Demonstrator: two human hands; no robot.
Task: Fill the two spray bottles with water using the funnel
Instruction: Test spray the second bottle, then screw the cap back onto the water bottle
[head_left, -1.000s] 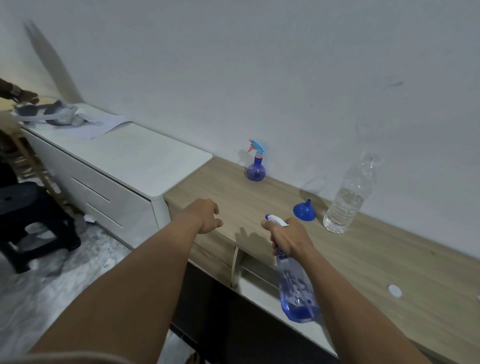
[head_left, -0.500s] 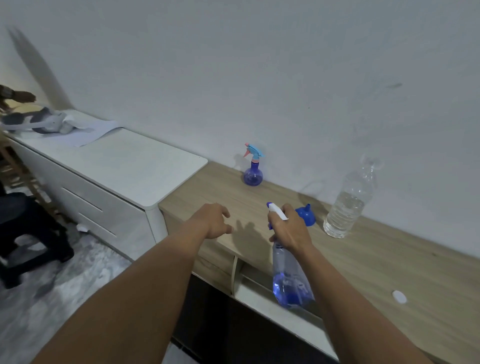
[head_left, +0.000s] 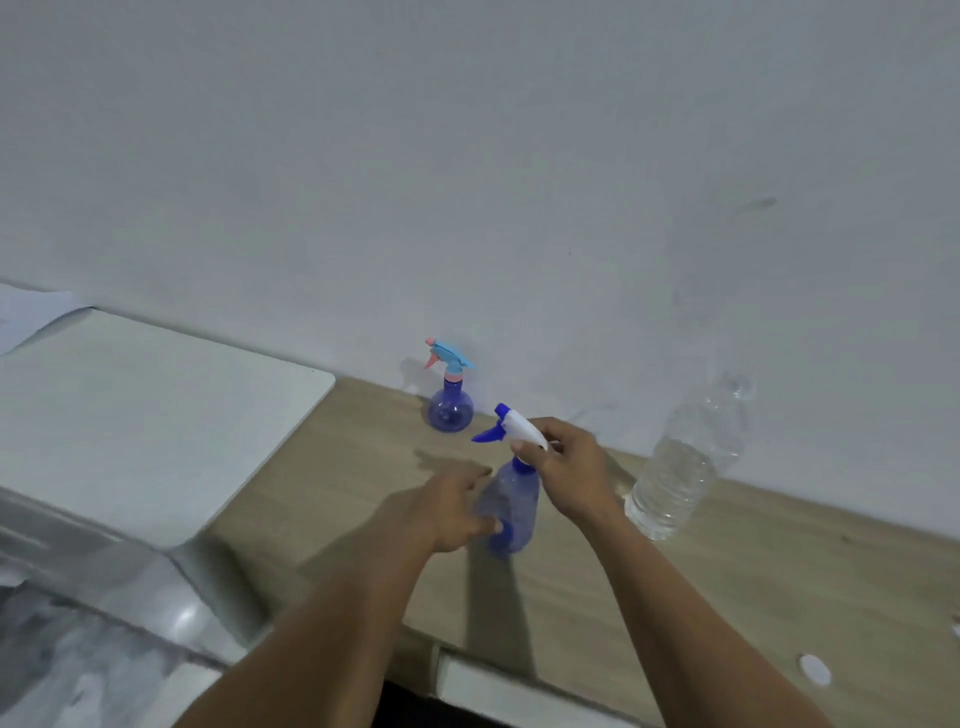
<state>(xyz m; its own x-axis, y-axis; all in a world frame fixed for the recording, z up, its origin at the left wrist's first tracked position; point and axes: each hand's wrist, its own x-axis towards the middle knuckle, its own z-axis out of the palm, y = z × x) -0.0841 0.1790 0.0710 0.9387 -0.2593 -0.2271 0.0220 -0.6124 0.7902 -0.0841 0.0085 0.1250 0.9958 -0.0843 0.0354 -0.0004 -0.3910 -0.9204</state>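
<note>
So the right hand (head_left: 569, 470) has fingers clamped on the near spray bottle (head_left: 511, 512) trigger head, left hand (head_left: 449, 512) fingers curled round its body; 2nd spray bottle (head_left: 450, 410) stands farther back.

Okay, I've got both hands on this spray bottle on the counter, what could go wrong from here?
1. The right hand grips the trigger head of the tall spray bottle while the left hand holds its body; if either slips during twisting, it may tip.
2. The water bottle stands close beside the right wrist; a sideways move could knock it over.
</note>
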